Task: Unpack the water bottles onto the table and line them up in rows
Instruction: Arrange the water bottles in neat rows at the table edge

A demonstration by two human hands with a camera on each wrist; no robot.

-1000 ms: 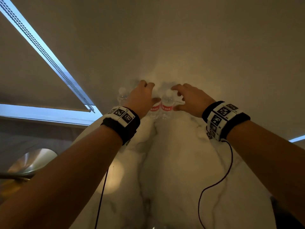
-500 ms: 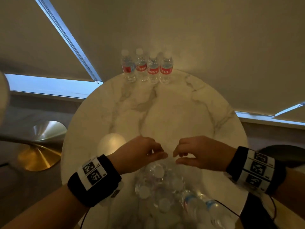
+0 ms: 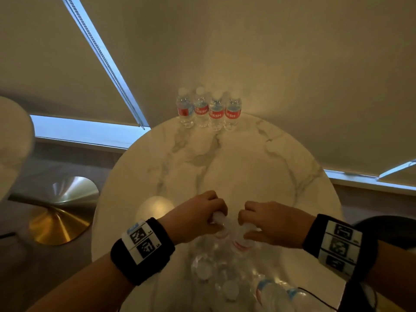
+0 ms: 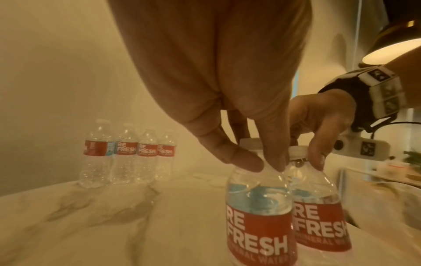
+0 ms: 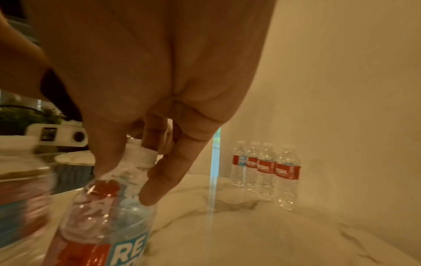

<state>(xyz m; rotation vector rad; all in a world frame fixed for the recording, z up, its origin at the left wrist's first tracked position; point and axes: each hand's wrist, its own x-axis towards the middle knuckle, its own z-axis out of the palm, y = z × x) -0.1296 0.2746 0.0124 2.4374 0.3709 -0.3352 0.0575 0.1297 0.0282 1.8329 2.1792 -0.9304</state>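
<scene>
A row of several clear water bottles with red labels (image 3: 209,111) stands at the far edge of the round marble table (image 3: 258,167). At the near edge sits a cluster of packed bottles (image 3: 216,273), white caps up. My left hand (image 3: 217,219) pinches the neck of one bottle (image 4: 257,207) just under its cap. Beside it, my right hand (image 3: 244,224) pinches the neck of a second bottle (image 5: 107,216). Both bottles stand upright and close together, level with the pack's far end.
A gold cone-shaped base (image 3: 58,221) stands on the floor to the left of the table. Roller blinds and a window strip (image 3: 85,131) run behind. A lamp shade (image 4: 398,41) hangs to the right. A black cable (image 3: 315,296) trails near my right wrist.
Both hands left the far row, drew back to the pack at the near edge, and now each pinches a bottle neck there.
</scene>
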